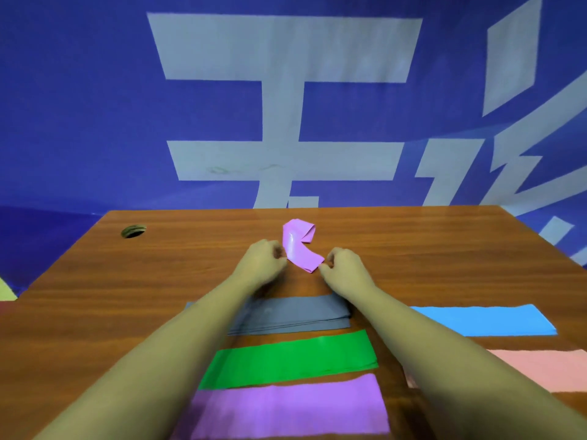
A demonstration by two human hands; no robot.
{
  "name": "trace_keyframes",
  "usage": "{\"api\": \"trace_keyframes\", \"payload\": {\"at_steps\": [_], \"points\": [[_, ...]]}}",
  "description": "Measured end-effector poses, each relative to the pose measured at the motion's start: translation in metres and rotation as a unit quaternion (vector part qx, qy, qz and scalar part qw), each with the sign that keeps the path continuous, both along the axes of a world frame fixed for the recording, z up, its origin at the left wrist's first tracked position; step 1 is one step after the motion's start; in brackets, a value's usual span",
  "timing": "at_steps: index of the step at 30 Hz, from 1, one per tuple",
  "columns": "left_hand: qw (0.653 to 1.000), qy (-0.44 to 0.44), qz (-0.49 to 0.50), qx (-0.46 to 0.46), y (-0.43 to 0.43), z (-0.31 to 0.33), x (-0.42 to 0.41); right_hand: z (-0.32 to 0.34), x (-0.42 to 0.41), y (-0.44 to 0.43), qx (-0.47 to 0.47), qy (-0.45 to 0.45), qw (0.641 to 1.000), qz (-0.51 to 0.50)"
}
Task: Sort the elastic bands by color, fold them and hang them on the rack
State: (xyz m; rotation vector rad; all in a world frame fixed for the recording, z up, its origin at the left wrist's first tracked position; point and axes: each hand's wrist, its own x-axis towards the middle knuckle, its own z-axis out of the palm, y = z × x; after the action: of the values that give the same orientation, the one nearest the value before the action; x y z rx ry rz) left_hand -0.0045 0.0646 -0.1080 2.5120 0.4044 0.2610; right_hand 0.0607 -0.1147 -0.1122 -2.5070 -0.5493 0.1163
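Note:
A crumpled purple elastic band (298,246) lies on the wooden table (158,281) at its middle. My left hand (262,262) pinches the band's left edge with curled fingers. My right hand (344,269) pinches its near right end. Closer to me lie flat folded bands in a column: a grey one (295,315), a green one (292,357) and a purple one (286,408). To the right lie a blue band (486,319) and a pink band (546,366). No rack is in view.
A round cable hole (133,231) sits at the table's far left. A blue banner with large pale characters (286,106) hangs behind the table's far edge.

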Motion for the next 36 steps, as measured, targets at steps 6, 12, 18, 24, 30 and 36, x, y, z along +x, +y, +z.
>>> {"api": "trace_keyframes", "payload": {"at_steps": [6,12,18,24,30,36], "points": [[0.999,0.022,0.03,-0.02,-0.001,-0.025,0.05,-0.024,0.031,0.026,-0.037,0.033,0.996,-0.069],[1.0,0.002,-0.019,-0.015,0.005,-0.039,0.052,-0.029,0.041,0.032,0.062,0.063,0.992,-0.094],[0.975,-0.127,-0.023,-0.179,0.0,0.0,0.029,0.037,0.023,0.027,0.236,-0.012,0.971,0.028],[0.951,-0.179,-0.084,-0.236,-0.019,0.085,-0.007,0.141,-0.007,0.007,0.221,-0.068,0.961,0.154],[0.907,-0.187,-0.188,-0.327,-0.044,0.145,-0.049,0.215,-0.051,-0.027,0.207,-0.085,0.955,0.196],[0.829,-0.169,-0.263,-0.463,-0.061,0.174,-0.09,0.253,-0.093,-0.057,0.281,-0.001,0.933,0.227]]}}
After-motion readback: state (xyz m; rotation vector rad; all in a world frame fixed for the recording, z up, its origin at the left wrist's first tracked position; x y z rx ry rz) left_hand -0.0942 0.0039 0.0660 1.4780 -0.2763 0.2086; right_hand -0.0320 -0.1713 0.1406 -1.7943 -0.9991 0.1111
